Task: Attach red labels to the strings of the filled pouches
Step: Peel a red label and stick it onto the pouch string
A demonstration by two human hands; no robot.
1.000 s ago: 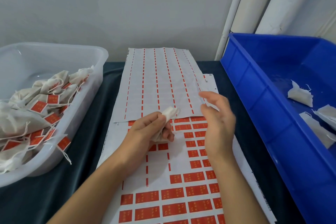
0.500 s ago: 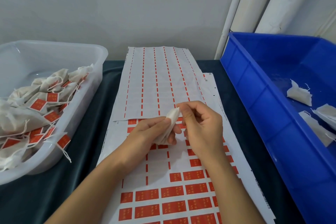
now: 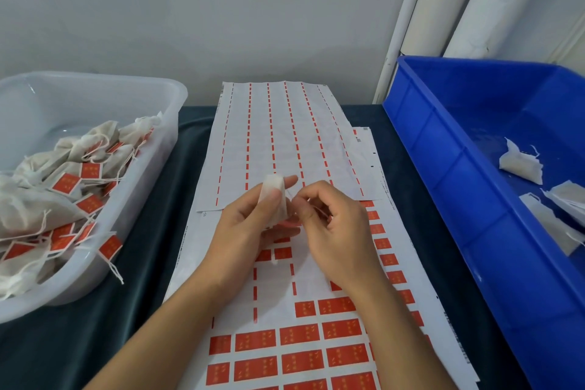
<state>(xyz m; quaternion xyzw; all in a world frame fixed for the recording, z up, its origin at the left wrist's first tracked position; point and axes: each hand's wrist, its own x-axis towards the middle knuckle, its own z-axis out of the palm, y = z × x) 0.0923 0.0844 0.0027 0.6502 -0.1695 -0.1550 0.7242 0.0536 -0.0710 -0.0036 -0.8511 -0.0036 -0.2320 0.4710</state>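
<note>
My left hand (image 3: 245, 225) grips a small white filled pouch (image 3: 274, 196) above the middle of the label sheet (image 3: 304, 342). My right hand (image 3: 335, 225) sits right beside it with thumb and fingers curled together, pinching what looks like the pouch's thin string; the string itself is hard to make out. Red labels (image 3: 299, 334) fill the near rows of the sheet. A second sheet (image 3: 278, 142), with only thin red strips left, lies over the far end.
A clear plastic tub (image 3: 148, 165) on the left holds several pouches with red labels on their strings. A blue bin (image 3: 443, 187) on the right holds several unlabelled white pouches (image 3: 522, 165). Dark cloth (image 3: 152, 263) covers the table. White pipes stand behind the bin.
My right hand came in from the right with open fingers and closed in a pinch beside the pouch. My left hand lifted the pouch slightly and turned it more upright.
</note>
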